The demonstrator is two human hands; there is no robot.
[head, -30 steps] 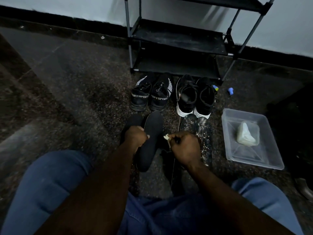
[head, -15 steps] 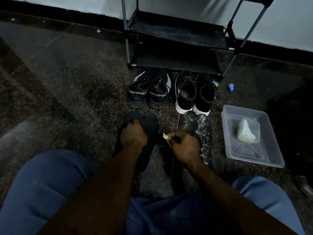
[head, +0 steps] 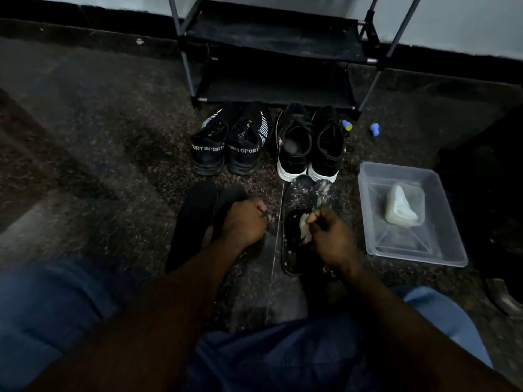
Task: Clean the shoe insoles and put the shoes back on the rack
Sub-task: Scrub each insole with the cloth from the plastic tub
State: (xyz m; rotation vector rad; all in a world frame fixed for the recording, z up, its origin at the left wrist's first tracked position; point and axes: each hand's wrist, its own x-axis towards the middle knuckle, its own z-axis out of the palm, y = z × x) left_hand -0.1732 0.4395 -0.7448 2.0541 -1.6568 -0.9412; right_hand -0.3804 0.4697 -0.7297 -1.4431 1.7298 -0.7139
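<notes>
Hands apart: right hand (head: pixel 331 239) pinches a pale wad (head: pixel 304 230) against the sudsy insole (head: pixel 300 193) lying beneath it; left hand (head: pixel 244 219) curls over a dry insole (head: pixel 230 195) — whether it grips, I cannot tell. Insoles look light, floppy and slick when soapy — best held by the edges near the heel.

Speckled stone floor (head: pixel 99 142) is showing a polished, faintly reflective face. Rack tubes (head: pixel 186 63) are reading as grey metal, its shelves (head: pixel 271 32) as matt black. Knit shoes (head: pixel 243 142) are looking cloth-like, sneakers (head: pixel 294 148) smoother. Dry insole (head: pixel 229 193) is appearing matt; soapy insole (head: pixel 297 199) and pale wad (head: pixel 304 230) are glistening wet. Tub (head: pixel 418 258) is showing clear plastic.
</notes>
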